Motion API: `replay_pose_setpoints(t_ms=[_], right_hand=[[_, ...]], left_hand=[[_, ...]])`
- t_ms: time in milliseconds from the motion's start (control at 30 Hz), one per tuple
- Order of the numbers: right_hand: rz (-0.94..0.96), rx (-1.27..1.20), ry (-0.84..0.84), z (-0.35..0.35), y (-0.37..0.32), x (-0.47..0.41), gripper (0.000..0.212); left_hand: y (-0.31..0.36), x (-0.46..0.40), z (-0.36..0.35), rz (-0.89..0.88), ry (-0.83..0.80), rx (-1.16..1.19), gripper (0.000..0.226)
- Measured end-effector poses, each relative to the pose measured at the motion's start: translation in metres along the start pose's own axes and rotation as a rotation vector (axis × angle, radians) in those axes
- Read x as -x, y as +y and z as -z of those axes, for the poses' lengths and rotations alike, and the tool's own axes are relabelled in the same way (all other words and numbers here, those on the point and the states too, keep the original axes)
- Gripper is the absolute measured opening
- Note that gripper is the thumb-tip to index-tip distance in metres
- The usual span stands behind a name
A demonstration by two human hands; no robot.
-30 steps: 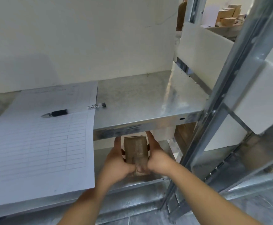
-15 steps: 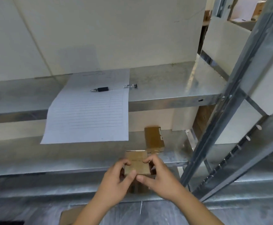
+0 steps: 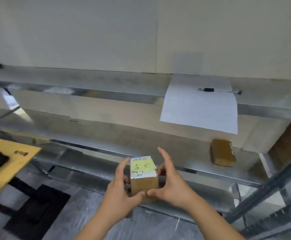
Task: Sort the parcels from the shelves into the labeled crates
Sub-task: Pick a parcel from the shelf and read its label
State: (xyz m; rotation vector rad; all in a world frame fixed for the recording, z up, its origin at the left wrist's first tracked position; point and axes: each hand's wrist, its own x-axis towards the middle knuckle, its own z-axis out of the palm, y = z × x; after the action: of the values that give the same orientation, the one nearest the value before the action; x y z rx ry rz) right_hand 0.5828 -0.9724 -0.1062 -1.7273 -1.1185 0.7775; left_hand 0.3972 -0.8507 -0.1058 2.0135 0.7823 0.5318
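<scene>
A long metal shelf rack (image 3: 141,135) spans the view, with 2 levels showing against a pale wall. A lined sheet of paper (image 3: 200,108) lies on the upper level and droops over its front edge; a dark pen (image 3: 206,89) rests on the sheet near its top. At the lower left a yellow board (image 3: 11,158) juts in, and a black frame (image 3: 37,210) lies on the grey floor below it.

On the lower level, toward the right, a flat brown parcel (image 3: 223,155) lies on the metal, well apart from the hands.

In front of the lower level, a small brown cardboard parcel (image 3: 143,179) is held in the air between both hands. Its top carries a white label with a yellow note (image 3: 143,165) bearing handwritten marks that are too small to read.

The left hand (image 3: 120,191) grips the parcel's left side, forefinger up along the edge and thumb curled across the front face. The right hand (image 3: 172,186) clasps the right side, thumb (image 3: 154,193) pressed on the lower front close to the left thumb tip, while its forefinger (image 3: 164,155) stands raised and free of the box.
</scene>
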Motion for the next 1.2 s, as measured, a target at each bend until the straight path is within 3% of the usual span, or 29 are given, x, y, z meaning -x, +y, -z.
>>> replay_pose_setpoints(t_ms=[267,500,800,1200], right_hand=[[0.22,0.047,-0.29,-0.179,-0.097,-0.034,0.126],[0.403,0.088,-0.542,-0.335,-0.154,-0.057,0.111],[0.599,0.08,-0.836,-0.491,-0.219,-0.076,0.103],[0.686,0.049,-1.173,-0.634,-0.312,-0.124,0.097]], left_hand=[[-0.07,0.099,0.163,0.152,0.199,-0.023,0.124],[-0.113,0.191,0.274,0.266,0.418,-0.112,0.119],[-0.153,0.277,0.366,0.481,0.66,-0.182,0.092],[-0.201,0.306,0.471,0.699,0.965,-0.242,0.084]])
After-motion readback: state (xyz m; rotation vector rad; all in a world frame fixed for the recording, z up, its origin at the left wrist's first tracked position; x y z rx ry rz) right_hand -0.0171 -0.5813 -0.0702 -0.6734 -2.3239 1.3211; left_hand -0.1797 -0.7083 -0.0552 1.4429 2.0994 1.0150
